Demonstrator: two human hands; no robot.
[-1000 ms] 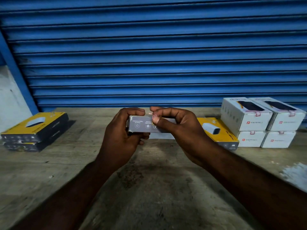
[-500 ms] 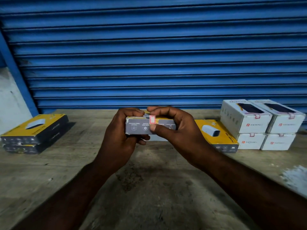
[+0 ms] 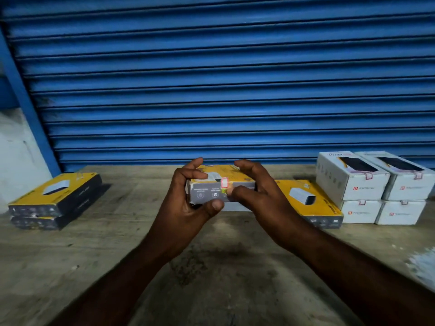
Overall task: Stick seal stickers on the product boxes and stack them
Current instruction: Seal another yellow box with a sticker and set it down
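I hold a yellow-topped box (image 3: 217, 171) with a grey end face in the air above the table, near the middle of the view. A small red and white seal sticker (image 3: 224, 182) sits over the edge between its top and its end face. My left hand (image 3: 188, 203) grips the box's left end, thumb underneath. My right hand (image 3: 256, 194) holds the right end, its thumb pressing the end face just below the sticker.
Two yellow boxes (image 3: 55, 201) are stacked at the left of the wooden table (image 3: 211, 278). Another yellow box (image 3: 310, 203) lies to the right. Several white boxes (image 3: 376, 187) with seals are stacked in two layers far right. A blue shutter (image 3: 211, 78) stands behind.
The box has tipped so that its yellow top now faces me. The sticker, first hidden under my right fingers, now shows folded over the edge; my right fingers have lifted off the top.
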